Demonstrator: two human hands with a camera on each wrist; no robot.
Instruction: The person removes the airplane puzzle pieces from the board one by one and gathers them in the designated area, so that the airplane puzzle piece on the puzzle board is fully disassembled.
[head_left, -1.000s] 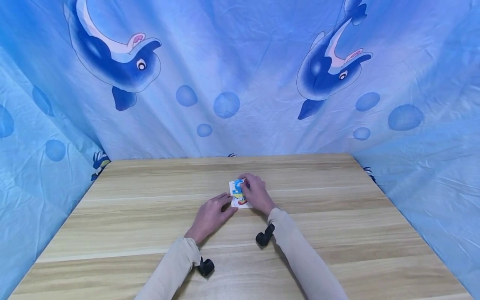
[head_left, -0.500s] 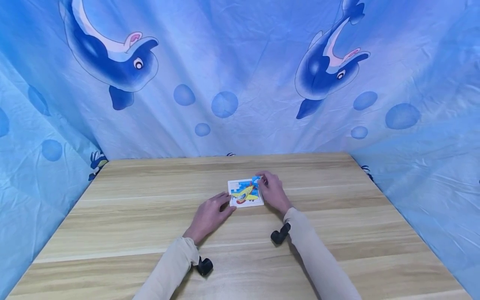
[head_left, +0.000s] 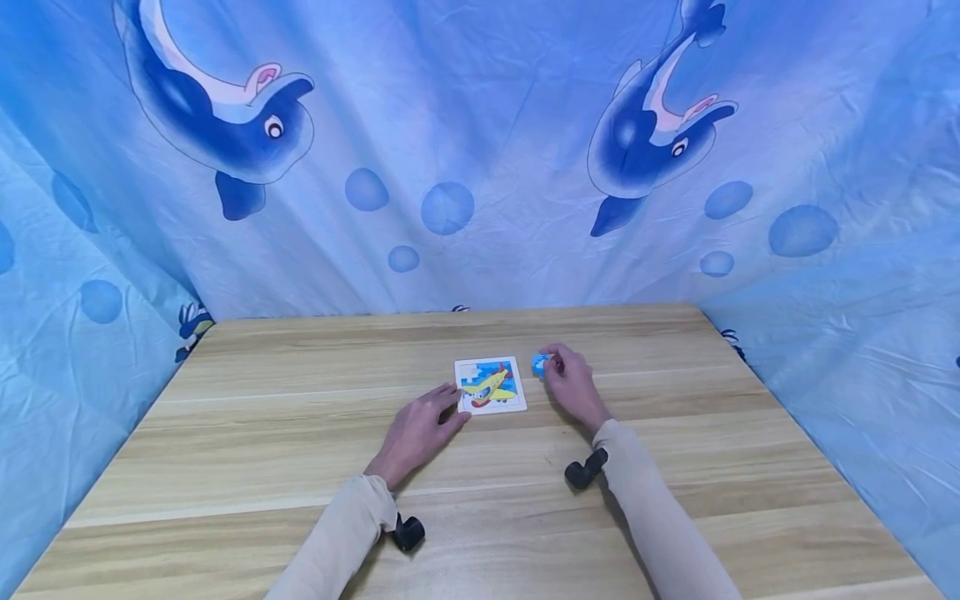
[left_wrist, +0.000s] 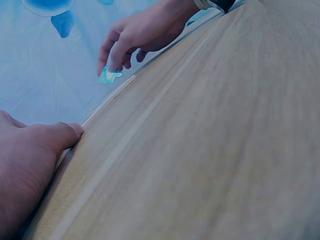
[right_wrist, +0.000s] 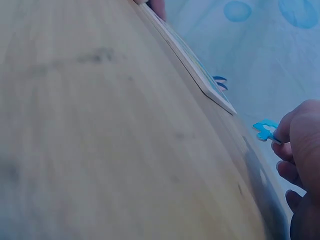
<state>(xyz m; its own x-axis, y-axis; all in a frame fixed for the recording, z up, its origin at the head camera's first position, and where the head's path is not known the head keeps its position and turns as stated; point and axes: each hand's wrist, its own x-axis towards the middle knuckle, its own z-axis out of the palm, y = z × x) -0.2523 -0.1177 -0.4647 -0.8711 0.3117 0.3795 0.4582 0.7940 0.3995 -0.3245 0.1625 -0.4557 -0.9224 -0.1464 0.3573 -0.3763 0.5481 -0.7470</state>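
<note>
A white-framed puzzle (head_left: 491,386) with a yellow plane on blue lies flat on the table; its upper left part shows a pale, piece-shaped patch. At its left side rests my left hand (head_left: 417,432), thumb at the near corner and fingers loosely extended against the edge. My right hand (head_left: 576,386) pinches a small blue and white puzzle piece (head_left: 538,364), just right of the frame and apart from it. In the right wrist view the piece (right_wrist: 265,130) juts out from the thumb and fingertips, above the table; the left wrist view shows the piece (left_wrist: 109,75) below the fingers.
The light wooden table (head_left: 300,367) extends around the puzzle on all sides. Behind it and at both sides hangs a blue curtain (head_left: 510,267) with dolphins and bubbles. A black device (head_left: 408,533) sits at the left wrist, another (head_left: 586,470) at the right.
My right hand has moved right, off the puzzle, carrying the blue piece from its upper right area. More of the plane picture shows. My left hand has stayed at the frame's left side.
</note>
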